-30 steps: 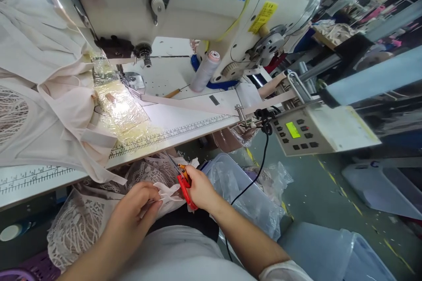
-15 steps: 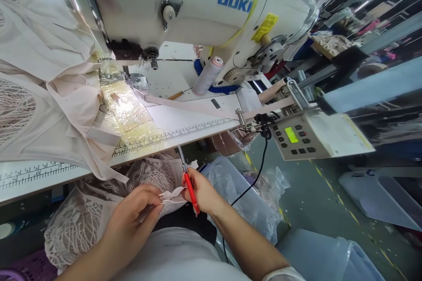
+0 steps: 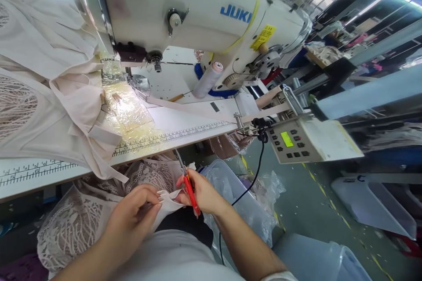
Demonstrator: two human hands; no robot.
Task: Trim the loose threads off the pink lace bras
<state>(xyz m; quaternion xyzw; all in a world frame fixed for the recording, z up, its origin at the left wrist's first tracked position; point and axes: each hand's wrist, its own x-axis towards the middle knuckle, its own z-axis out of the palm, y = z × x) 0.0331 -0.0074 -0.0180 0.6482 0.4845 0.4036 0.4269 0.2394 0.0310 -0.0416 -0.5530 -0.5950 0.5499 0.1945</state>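
Fabric (image 3: 168, 206) in left hand (image 3: 133, 215), perhaps folded.

scissors (image 3: 191, 193): partly hidden | pale garments (image 3: 62, 112): cut by left edge | yellow label (image 3: 263, 37): print illegible

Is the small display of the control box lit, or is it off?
Lit: the display glows yellow-green on the pale control box.

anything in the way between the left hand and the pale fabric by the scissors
Nothing visible: the left hand pinches the pale fabric directly. The right hand, holding the red-handled scissors, is right of that pinch, not between.
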